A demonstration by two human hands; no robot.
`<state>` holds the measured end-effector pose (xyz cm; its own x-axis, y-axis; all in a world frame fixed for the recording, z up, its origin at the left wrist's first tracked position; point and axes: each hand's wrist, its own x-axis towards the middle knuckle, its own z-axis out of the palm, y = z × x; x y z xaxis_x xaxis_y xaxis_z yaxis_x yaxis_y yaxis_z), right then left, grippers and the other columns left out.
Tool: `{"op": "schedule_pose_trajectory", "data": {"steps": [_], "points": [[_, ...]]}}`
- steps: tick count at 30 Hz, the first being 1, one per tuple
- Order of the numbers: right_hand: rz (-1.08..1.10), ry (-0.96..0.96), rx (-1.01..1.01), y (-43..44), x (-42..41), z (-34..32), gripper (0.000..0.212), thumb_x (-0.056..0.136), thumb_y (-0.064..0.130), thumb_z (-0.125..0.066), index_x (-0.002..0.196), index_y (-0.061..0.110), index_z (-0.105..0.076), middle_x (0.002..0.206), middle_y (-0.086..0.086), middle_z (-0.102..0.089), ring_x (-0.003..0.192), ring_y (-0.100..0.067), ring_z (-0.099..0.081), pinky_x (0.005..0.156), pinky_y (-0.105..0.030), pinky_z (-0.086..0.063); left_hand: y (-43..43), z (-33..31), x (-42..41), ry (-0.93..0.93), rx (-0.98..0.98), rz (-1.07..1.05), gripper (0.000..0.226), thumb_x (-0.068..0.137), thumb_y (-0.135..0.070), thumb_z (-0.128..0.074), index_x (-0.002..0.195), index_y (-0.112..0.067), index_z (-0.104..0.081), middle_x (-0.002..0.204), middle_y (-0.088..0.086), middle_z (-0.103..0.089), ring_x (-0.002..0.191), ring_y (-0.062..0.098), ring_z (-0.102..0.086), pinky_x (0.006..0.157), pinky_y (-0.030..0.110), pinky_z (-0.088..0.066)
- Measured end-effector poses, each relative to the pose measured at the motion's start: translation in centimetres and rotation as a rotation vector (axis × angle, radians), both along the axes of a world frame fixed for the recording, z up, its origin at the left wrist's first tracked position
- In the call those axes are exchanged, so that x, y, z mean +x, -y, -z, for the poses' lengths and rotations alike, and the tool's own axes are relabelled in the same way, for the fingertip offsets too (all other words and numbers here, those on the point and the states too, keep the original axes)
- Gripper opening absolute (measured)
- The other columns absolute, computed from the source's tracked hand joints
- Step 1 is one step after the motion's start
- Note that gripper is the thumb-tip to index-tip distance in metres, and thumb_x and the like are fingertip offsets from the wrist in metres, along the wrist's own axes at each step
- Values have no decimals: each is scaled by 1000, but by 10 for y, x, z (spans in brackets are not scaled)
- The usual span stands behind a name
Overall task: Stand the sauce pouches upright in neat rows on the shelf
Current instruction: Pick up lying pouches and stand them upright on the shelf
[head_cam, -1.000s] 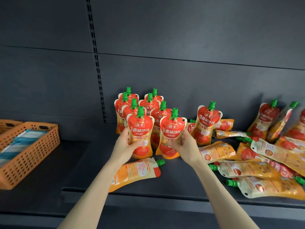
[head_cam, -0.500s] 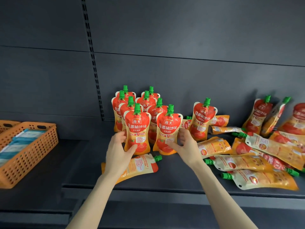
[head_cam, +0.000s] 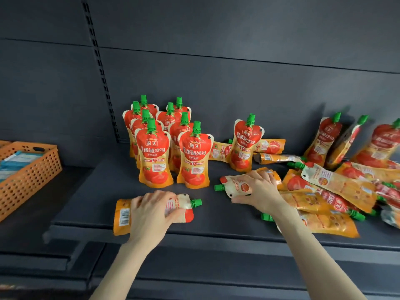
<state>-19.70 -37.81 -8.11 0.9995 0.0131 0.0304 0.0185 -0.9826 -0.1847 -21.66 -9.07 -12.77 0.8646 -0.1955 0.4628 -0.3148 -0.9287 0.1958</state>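
Several red-and-orange sauce pouches with green caps stand upright in two rows (head_cam: 166,146) on the dark shelf (head_cam: 91,191). One more upright pouch (head_cam: 245,144) stands alone to their right. My left hand (head_cam: 151,210) grips a pouch lying flat (head_cam: 121,217) near the shelf's front edge, cap pointing right. My right hand (head_cam: 259,189) holds another lying pouch (head_cam: 234,187), cap pointing left. A heap of flat pouches (head_cam: 337,191) fills the right side, and a few (head_cam: 324,139) lean against the back wall.
An orange perforated basket (head_cam: 30,174) with blue-and-white packets sits on the left shelf section. A slotted upright (head_cam: 98,68) runs up the back panel. Bare shelf lies between the basket and the standing rows.
Both hands left the two front standing pouches. My left hand dropped onto the flat pouch at the front; my right hand moved right onto a lying pouch.
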Motion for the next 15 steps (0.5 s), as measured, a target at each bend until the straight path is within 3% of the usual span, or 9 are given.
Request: {"op": "schedule_pose_trajectory", "data": {"steps": [4, 7, 12, 15], "points": [[-152, 10, -15, 12, 5, -1, 68, 78, 64, -56, 138, 38, -40, 123, 1, -50, 117, -28, -40, 105, -38, -28, 36, 3, -5, 5, 14, -19, 53, 80, -65, -33, 98, -27, -66, 92, -9, -68, 80, 17, -64, 73, 36, -42], [-251, 51, -77, 20, 6, -2, 59, 85, 61, -48, 138, 35, -43, 121, -3, -54, 116, -31, -45, 102, -38, -32, 61, 1, -7, -34, 46, 8, 65, 81, -73, -24, 103, -27, -65, 102, -9, -67, 89, 17, -64, 80, 38, -43], [-370, 112, -113, 35, 6, -1, 47, 91, 54, -41, 127, 29, -56, 114, -8, -60, 110, -34, -52, 100, -40, -36, 78, -8, -13, -132, 96, -7, 95, 61, -92, -14, 117, -29, -58, 117, -12, -60, 104, 16, -58, 91, 38, -34], [-457, 180, 6, 42, 5, 6, 47, 91, 53, -38, 115, 24, -66, 100, -11, -66, 97, -37, -61, 98, -42, -39, 82, -11, -14, -138, 57, -20, 101, 55, -95, -11, 116, -29, -58, 113, -12, -61, 101, 16, -58, 85, 36, -33]]}}
